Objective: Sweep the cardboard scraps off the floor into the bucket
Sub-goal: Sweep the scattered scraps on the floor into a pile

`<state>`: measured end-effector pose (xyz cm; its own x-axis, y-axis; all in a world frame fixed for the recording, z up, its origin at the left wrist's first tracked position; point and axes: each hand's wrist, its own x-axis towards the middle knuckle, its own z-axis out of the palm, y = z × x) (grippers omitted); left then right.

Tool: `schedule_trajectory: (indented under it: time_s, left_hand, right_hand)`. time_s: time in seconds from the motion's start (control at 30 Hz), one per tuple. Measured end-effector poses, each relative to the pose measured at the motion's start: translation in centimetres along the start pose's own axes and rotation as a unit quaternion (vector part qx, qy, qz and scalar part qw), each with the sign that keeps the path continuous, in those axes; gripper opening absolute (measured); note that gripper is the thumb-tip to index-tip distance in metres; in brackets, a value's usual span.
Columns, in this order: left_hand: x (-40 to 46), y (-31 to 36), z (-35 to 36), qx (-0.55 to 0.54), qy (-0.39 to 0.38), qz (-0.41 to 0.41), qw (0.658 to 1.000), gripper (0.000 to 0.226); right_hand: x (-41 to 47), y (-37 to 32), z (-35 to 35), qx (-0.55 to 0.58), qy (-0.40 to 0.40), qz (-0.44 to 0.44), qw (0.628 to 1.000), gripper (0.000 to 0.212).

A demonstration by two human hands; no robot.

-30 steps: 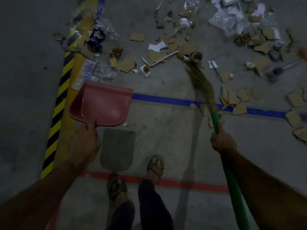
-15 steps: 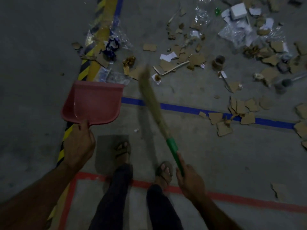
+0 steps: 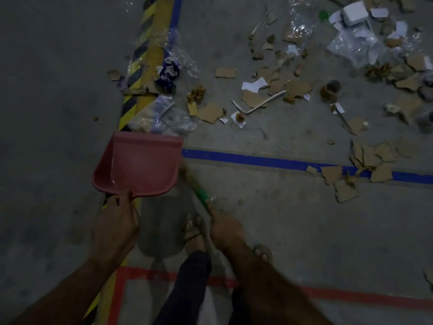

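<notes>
My left hand (image 3: pixel 116 222) grips the handle of a red dustpan (image 3: pixel 138 164), held above the floor with nothing in it. My right hand (image 3: pixel 225 228) grips the green handle of a broom (image 3: pixel 200 195); its blurred bristles point up-left, beside the dustpan's right edge. Brown cardboard scraps (image 3: pixel 253 98) lie scattered across the grey floor ahead, with a second cluster (image 3: pixel 365 165) on the blue line at right. No bucket is in view.
Clear plastic wrap (image 3: pixel 178 118) and white paper (image 3: pixel 251 85) are mixed in with the scraps. A cardboard tube (image 3: pixel 330 91) stands at right. A yellow-black hazard stripe (image 3: pixel 140 66) runs up the left, a red tape line (image 3: pixel 351 296) crosses near my sandalled feet (image 3: pixel 194 233).
The broom has swung from the right side across to the left and now sits next to the dustpan. My right hand moved left with it. The dustpan has stayed roughly where it was.
</notes>
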<state>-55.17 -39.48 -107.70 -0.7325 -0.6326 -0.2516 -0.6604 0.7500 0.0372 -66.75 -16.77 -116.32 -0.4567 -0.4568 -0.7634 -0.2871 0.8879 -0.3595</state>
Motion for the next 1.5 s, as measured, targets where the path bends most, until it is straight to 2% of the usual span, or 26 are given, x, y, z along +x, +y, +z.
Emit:
schedule_trajectory:
  time_s: [0.17, 0.37, 0.53, 0.67, 0.77, 0.97, 1.13, 1.27, 1.37, 1.5]
  left_hand:
    - [3.2, -1.6, 0.8, 0.011, -0.016, 0.014, 1.000, 0.040]
    - [6.5, 0.3, 0.8, -0.026, 0.014, 0.081, 0.996, 0.039]
    - [9.1, 1.9, 1.5, -0.043, 0.011, 0.102, 0.994, 0.031]
    - [9.9, 3.1, 0.5, -0.047, 0.023, 0.120, 0.991, 0.025]
    - [9.9, 3.6, -0.5, -0.042, 0.035, 0.136, 0.989, 0.015]
    - [9.6, 2.9, -2.4, -0.037, 0.039, 0.127, 0.990, 0.027]
    - [9.5, -0.2, -5.3, -0.055, 0.050, 0.028, 0.997, 0.031]
    - [9.4, -5.7, -5.9, -0.058, 0.054, -0.018, 0.997, 0.040]
    - [8.5, -8.3, -5.9, -0.052, 0.039, -0.060, 0.996, 0.042]
    - [7.3, -9.9, -4.5, -0.032, 0.019, -0.062, 0.997, 0.041]
  right_hand:
    - [2.3, 4.8, -2.2, 0.059, 0.038, 0.153, 0.986, 0.070]
    - [2.6, 12.8, -8.4, 0.097, 0.097, 0.243, 0.960, 0.070]
    - [3.4, 18.0, -14.0, 0.197, 0.192, 0.310, 0.910, 0.068]
    - [1.4, 19.3, -15.7, 0.179, 0.286, 0.300, 0.892, 0.067]
    - [-2.7, 17.8, -16.0, 0.139, 0.314, 0.240, 0.908, 0.064]
    - [-8.9, 15.3, -12.6, 0.040, 0.276, 0.201, 0.939, 0.071]
    - [-10.7, 9.3, -9.7, -0.010, 0.214, 0.126, 0.969, 0.074]
    - [-7.7, 4.0, -6.3, -0.065, 0.139, 0.020, 0.988, 0.080]
    - [-3.9, -0.7, -4.6, -0.124, 0.046, -0.063, 0.989, 0.077]
    - [1.2, -6.3, -2.4, -0.155, -0.020, -0.061, 0.986, 0.063]
